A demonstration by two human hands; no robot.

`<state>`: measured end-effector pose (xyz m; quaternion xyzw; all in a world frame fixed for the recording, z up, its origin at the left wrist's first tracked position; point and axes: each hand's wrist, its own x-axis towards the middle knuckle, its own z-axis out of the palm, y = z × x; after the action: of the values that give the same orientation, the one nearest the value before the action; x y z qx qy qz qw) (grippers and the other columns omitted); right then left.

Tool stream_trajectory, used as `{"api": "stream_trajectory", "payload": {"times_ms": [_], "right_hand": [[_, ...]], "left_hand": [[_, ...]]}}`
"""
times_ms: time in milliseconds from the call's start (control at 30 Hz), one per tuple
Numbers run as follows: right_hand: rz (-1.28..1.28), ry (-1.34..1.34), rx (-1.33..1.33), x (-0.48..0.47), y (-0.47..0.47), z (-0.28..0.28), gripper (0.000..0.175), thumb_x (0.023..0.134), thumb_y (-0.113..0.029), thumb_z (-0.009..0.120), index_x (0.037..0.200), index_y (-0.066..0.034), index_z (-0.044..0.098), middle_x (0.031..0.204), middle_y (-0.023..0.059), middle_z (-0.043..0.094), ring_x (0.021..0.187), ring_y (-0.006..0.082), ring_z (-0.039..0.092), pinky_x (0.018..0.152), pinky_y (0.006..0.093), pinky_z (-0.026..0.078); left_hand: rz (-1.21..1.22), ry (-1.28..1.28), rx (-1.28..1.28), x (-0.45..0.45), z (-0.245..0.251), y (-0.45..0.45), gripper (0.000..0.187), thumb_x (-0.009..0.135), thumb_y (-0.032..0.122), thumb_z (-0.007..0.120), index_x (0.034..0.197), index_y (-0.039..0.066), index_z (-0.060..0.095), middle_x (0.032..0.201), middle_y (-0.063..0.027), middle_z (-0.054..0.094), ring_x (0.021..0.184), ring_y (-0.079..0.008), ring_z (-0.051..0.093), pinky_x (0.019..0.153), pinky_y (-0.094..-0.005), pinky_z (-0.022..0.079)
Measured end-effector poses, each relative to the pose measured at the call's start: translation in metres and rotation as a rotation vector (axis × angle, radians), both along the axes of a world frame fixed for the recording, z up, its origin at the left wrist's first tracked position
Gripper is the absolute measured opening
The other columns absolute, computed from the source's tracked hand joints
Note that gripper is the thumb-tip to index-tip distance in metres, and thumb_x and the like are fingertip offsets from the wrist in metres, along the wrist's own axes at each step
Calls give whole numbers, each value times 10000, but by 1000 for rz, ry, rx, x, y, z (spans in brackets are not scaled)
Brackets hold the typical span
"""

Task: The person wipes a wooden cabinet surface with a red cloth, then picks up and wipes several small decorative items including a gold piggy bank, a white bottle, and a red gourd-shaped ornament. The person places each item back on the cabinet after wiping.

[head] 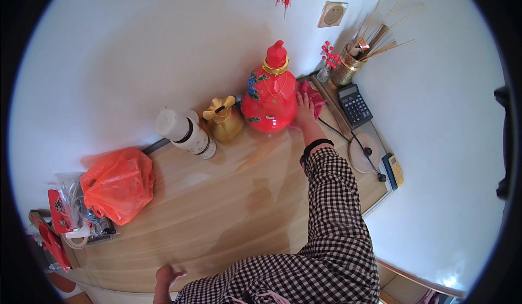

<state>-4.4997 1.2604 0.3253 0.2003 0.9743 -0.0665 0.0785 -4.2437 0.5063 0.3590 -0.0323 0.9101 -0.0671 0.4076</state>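
My right hand [305, 110] reaches far across the wooden tabletop and lies over a crumpled pink cloth [313, 96]. The fingers are at the right side of a glossy red gourd-shaped ornament [271, 104], which has a gold neck ring and painted blue and green decoration. Part of the cloth is hidden under the hand. My left hand [166, 276] is low by the table's front edge, thumb held out, with nothing visible in it. Left of the gourd stand a gold pouch-shaped vase [225, 122] and a white patterned vacuum flask [189, 136].
On the right are a black calculator [355, 106], a brass incense pot [346, 67], a berry sprig vase [324, 74] and a round pale disc [361, 157] crossed by a black cable. A red plastic bag [122, 185] sits on the left. A wall socket [333, 14] is behind.
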Motion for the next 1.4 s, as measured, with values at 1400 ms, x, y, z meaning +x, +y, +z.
{"api": "stream_trajectory", "payload": {"times_ms": [1400], "right_hand": [[-415,94,-2,425,-82,-15,855,863,-680,569,1525,-171,386,1620,141,267,1513,399,161,1183,653,122]], "left_hand": [[-32,170,102,-6,-26,-13,652,644,633,828,691,-7,712,720,-192,695,718,-335,693,701,-437,535]]}}
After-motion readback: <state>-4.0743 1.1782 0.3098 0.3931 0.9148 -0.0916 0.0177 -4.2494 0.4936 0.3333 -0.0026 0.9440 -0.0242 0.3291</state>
